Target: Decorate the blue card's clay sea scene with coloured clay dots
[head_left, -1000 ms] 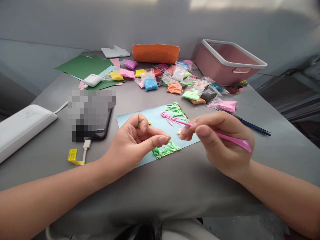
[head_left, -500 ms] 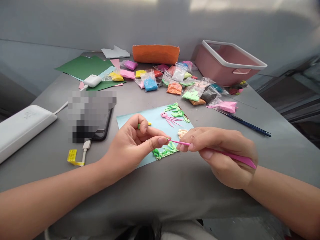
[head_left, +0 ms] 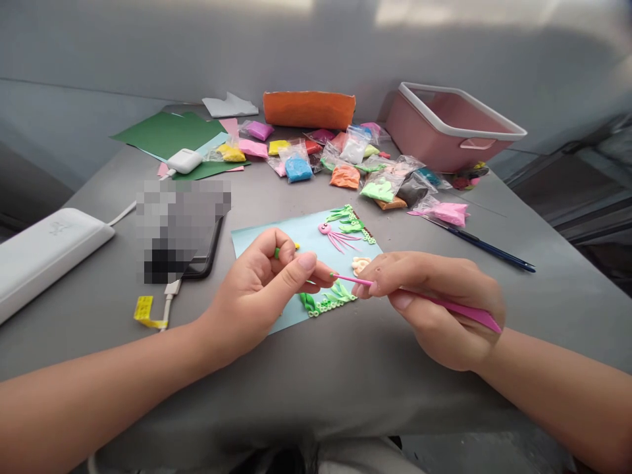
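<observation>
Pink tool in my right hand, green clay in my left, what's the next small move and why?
Probably lower the tip of the pink tool onto the green plants at the near edge of the blue card and press. The tip seems to carry a green speck, it sits beside the left hand, which pinches green clay, and those plants lie just below it.

The right hand (head_left: 434, 309) has dropped from over the pink octopus (head_left: 324, 228) on the blue card (head_left: 257, 237) to the card's near edge. The tip of its pink tool (head_left: 350, 281) now sits beside the left hand (head_left: 257, 296), whose thumb has slid up toward the green clay bit (head_left: 277, 252) it pinches.
</observation>
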`<action>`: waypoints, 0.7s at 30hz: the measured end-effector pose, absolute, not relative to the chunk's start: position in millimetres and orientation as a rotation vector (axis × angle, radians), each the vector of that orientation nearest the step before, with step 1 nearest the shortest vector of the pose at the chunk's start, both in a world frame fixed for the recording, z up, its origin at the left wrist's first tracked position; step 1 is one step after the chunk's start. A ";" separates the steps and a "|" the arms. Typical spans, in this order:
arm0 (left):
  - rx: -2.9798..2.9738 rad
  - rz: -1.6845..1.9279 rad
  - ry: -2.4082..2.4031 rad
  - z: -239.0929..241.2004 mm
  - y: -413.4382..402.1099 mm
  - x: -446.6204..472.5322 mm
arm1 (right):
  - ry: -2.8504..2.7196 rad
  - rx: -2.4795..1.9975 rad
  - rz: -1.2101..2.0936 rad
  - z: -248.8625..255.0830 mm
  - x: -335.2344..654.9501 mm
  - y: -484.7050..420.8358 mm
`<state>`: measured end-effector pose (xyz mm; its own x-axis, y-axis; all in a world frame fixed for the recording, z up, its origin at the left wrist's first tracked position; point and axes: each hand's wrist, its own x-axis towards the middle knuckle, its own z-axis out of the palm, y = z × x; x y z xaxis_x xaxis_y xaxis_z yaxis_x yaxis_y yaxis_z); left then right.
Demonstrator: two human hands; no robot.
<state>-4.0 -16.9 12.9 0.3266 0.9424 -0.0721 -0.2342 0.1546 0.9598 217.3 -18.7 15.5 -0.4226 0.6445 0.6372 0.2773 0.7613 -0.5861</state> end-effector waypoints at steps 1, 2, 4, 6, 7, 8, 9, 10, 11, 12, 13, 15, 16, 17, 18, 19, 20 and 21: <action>1.088 1.004 0.851 12.2 -17.5 -4.8 | -2.026 -0.697 0.490 15.4 217.1 -18.8; 1.104 1.006 0.858 11.6 -18.1 -5.5 | -2.036 -0.697 0.491 15.1 217.0 -18.8; 1.129 1.009 0.871 10.8 -18.9 -6.1 | -2.052 -0.692 0.513 14.2 216.9 -18.9; 1.143 1.004 0.886 10.5 -19.0 -6.0 | -2.042 -0.679 0.542 13.1 216.8 -18.8; 1.146 1.000 0.892 10.5 -18.8 -5.8 | -2.028 -0.668 0.552 12.7 217.0 -18.7; 1.147 0.995 0.896 10.5 -18.7 -5.6 | -2.016 -0.659 0.565 12.6 217.4 -18.4; 1.147 0.989 0.899 10.5 -18.6 -5.4 | -2.010 -0.654 0.582 12.9 218.1 -17.9; 1.149 0.984 0.902 10.6 -18.5 -5.3 | -2.015 -0.652 0.603 13.5 219.2 -17.1; 1.154 0.981 0.908 10.5 -18.5 -5.4 | -2.027 -0.652 0.628 14.3 220.5 -16.0; 1.167 0.983 0.919 10.4 -18.6 -5.7 | -2.047 -0.651 0.655 15.1 221.9 -14.6; 1.192 0.987 0.935 10.2 -18.8 -6.0 | -2.068 -0.650 0.679 15.6 223.2 -13.0; 1.290 0.991 0.969 9.7 -19.1 -6.8 | -2.104 -0.644 0.704 15.0 224.6 -9.7; 1.357 0.987 0.978 9.4 -19.2 -7.1 | -2.123 -0.643 0.711 13.6 224.3 -8.2; 1.427 0.974 0.985 9.3 -19.2 -7.3 | -2.132 -0.643 0.710 11.5 223.5 -7.1; 1.491 0.954 0.992 9.3 -19.2 -7.4 | -2.130 -0.644 0.703 8.9 222.1 -6.3; 1.547 0.926 1.001 9.4 -19.2 -7.4 | -2.115 -0.642 0.691 6.0 220.4 -5.9; 1.591 0.894 1.013 9.6 -19.2 -7.4 | -2.097 -0.640 0.679 3.0 218.6 -5.8; 1.626 0.859 1.029 9.9 -19.2 -7.4 | -2.078 -0.637 0.668 0.2 216.9 -5.9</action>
<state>-7.4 -19.2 9.9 0.3880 0.9200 0.0555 0.2189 -0.1505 0.9641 216.9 -5.9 0.2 -0.5174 0.6457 0.5615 0.1974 0.7286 -0.6559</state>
